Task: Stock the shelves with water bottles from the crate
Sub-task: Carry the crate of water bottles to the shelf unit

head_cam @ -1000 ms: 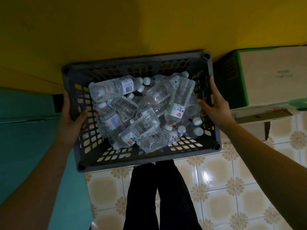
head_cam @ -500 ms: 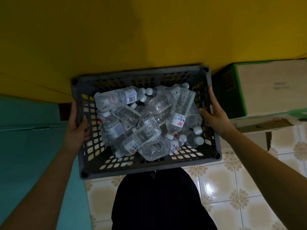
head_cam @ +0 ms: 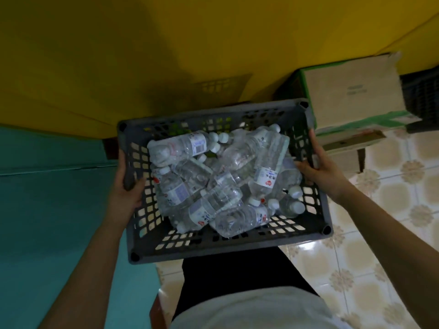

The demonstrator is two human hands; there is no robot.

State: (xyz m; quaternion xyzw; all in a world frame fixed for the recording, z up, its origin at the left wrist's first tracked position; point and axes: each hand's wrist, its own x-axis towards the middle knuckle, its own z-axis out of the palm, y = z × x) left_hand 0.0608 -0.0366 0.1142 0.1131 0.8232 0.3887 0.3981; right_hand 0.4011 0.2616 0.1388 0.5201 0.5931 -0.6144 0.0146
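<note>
Water bottles (head_cam: 221, 184) (jumbled, axes every way) fill the crate (head_cam: 228, 243).

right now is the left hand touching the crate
Touching: the head view shows the left hand wrapped round the crate left rim.

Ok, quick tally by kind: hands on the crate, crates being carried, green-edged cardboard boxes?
Hands gripping the rim: 2, left hand and right hand
Grey crate: 1
Green-edged cardboard box: 1
Total: 4
The water bottles are piled too jumbled to count.
</note>
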